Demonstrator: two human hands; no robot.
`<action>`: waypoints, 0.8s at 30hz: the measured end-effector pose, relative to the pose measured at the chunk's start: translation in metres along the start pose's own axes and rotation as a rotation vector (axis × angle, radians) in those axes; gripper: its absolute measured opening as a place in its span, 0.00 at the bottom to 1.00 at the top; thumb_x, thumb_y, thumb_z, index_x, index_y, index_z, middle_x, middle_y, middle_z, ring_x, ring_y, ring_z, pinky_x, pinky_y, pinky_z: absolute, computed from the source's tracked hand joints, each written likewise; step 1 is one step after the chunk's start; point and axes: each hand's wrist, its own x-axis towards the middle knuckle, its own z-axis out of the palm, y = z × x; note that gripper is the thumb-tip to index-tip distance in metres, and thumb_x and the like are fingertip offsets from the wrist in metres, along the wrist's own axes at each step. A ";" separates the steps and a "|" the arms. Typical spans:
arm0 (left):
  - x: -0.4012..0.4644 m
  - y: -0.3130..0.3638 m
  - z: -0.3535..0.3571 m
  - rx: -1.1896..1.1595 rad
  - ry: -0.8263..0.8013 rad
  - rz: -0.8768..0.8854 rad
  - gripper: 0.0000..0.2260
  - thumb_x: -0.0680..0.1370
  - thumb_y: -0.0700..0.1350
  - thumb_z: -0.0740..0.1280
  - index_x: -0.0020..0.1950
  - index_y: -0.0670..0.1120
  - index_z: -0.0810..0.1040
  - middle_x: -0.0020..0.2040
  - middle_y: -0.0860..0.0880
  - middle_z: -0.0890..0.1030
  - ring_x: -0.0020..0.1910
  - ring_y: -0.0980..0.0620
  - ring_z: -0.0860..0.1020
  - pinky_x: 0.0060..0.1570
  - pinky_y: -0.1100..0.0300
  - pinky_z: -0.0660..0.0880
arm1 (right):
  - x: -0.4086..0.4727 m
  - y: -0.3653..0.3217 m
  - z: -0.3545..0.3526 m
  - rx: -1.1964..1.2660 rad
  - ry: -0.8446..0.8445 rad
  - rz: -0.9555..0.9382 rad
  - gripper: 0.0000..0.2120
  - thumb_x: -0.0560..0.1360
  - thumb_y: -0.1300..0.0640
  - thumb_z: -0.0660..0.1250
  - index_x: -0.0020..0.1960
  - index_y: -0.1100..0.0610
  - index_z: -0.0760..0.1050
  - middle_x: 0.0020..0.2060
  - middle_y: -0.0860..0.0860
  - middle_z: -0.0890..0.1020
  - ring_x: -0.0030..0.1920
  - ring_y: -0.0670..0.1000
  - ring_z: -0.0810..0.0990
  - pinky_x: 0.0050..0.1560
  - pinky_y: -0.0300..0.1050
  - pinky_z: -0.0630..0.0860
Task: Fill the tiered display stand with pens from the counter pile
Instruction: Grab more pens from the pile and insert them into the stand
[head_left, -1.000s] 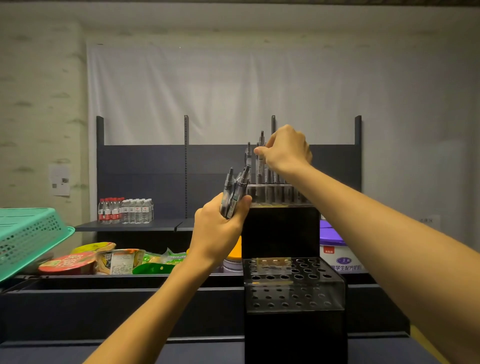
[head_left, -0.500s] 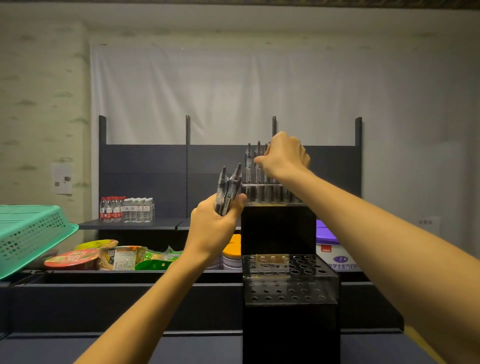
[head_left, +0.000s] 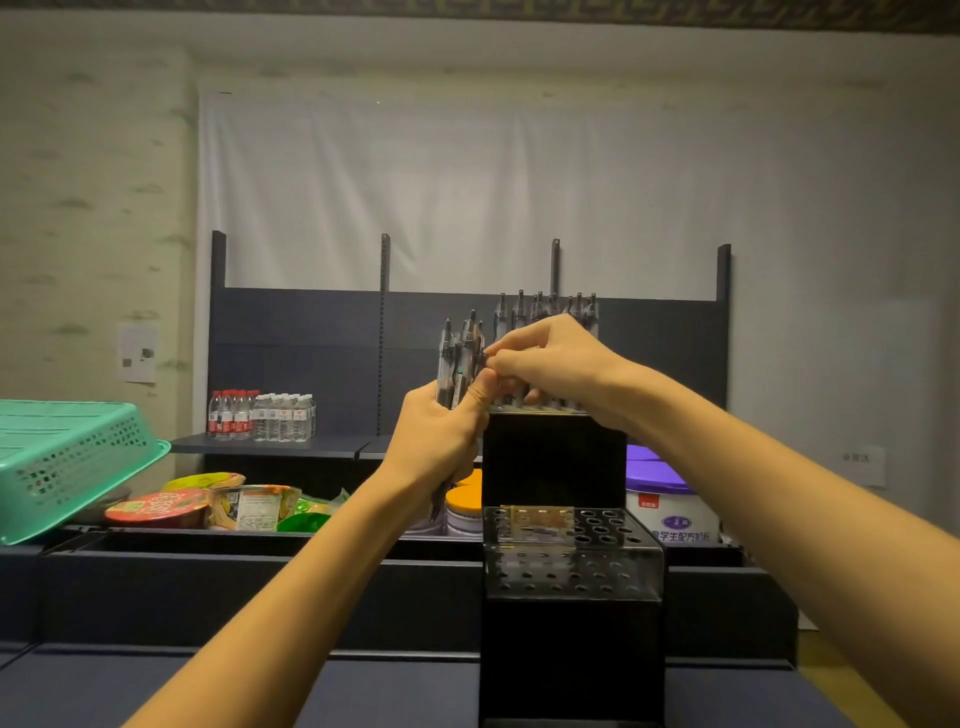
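Note:
The black tiered display stand (head_left: 553, 457) stands in front of me, right of centre. Its upper tier holds a row of several upright pens (head_left: 540, 307). Its lower clear tier (head_left: 576, 577) shows rows of holes with no pens in them. My left hand (head_left: 436, 441) grips a bunch of clear-bodied pens (head_left: 460, 358) just left of the upper tier. My right hand (head_left: 545, 358) reaches across in front of that tier and pinches the top of one pen in the bunch.
A green plastic basket (head_left: 62, 462) tilts at the left. Snack bowls and packets (head_left: 208, 506) lie in the dark bin behind the counter. Water bottles (head_left: 260, 415) stand on the back shelf. A purple-lidded tub (head_left: 670, 504) sits right of the stand.
My right hand left the upper tier's pens and came down and left to the bunch in my left hand. My left hand rose a little towards the tier.

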 end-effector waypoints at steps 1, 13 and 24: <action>-0.001 0.001 0.000 -0.002 0.001 0.000 0.14 0.78 0.53 0.64 0.37 0.45 0.71 0.26 0.49 0.67 0.20 0.55 0.61 0.19 0.64 0.59 | -0.002 0.000 0.000 0.026 -0.007 0.003 0.06 0.77 0.57 0.67 0.49 0.56 0.82 0.34 0.49 0.80 0.32 0.43 0.76 0.27 0.33 0.71; -0.009 0.000 0.004 0.121 0.017 0.059 0.17 0.78 0.54 0.61 0.39 0.41 0.75 0.21 0.51 0.73 0.18 0.57 0.67 0.19 0.65 0.64 | -0.010 0.003 0.001 0.066 -0.038 0.058 0.07 0.75 0.52 0.70 0.49 0.55 0.82 0.45 0.52 0.83 0.48 0.49 0.81 0.41 0.42 0.78; -0.009 -0.014 -0.003 0.028 0.019 -0.015 0.16 0.79 0.51 0.62 0.49 0.37 0.75 0.32 0.44 0.80 0.25 0.50 0.76 0.23 0.60 0.73 | -0.012 0.014 0.005 0.230 0.196 0.035 0.08 0.81 0.51 0.60 0.56 0.54 0.70 0.41 0.54 0.82 0.37 0.48 0.83 0.30 0.38 0.77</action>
